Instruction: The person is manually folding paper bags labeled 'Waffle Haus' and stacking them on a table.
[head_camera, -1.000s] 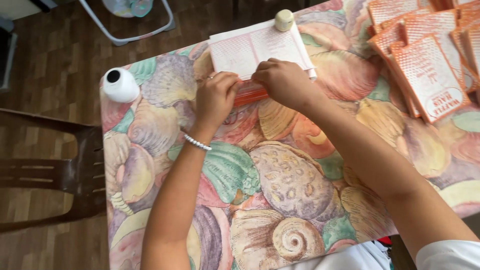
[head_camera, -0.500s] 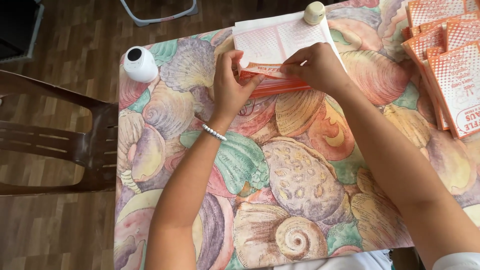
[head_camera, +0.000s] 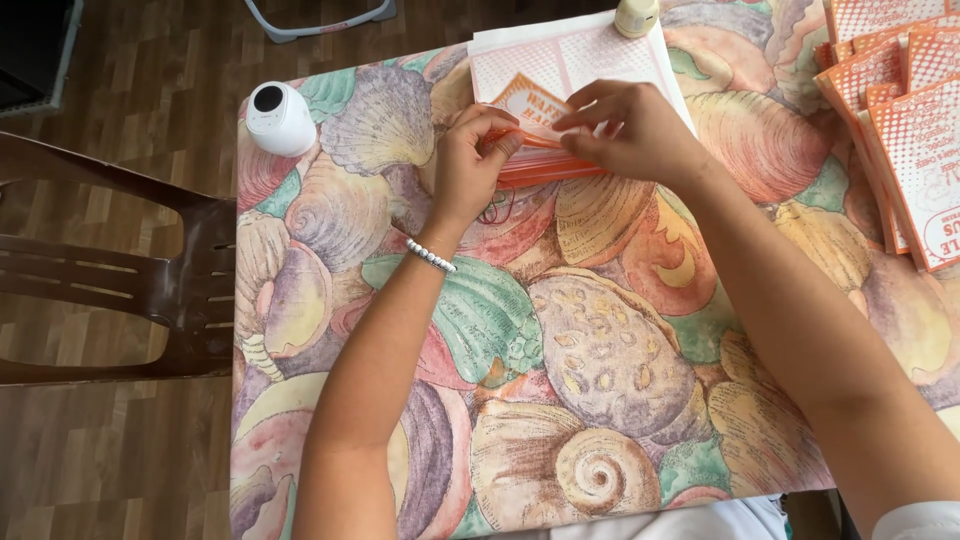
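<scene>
Both hands pinch one folded orange-and-white paper packet (head_camera: 545, 150) at the tabletop's (head_camera: 600, 360) far edge: left hand (head_camera: 470, 165) narrow on its left end, right hand (head_camera: 625, 130) pressing its top. Beneath lies a white sheet stack (head_camera: 600, 55); more orange packets (head_camera: 900, 130) are fanned far right.

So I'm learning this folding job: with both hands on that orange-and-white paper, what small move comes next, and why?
Probably press the fold flat. The left hand and right hand both pinch the orange-and-white paper sheet along its raised folded edge, atop the paper stack.
</scene>
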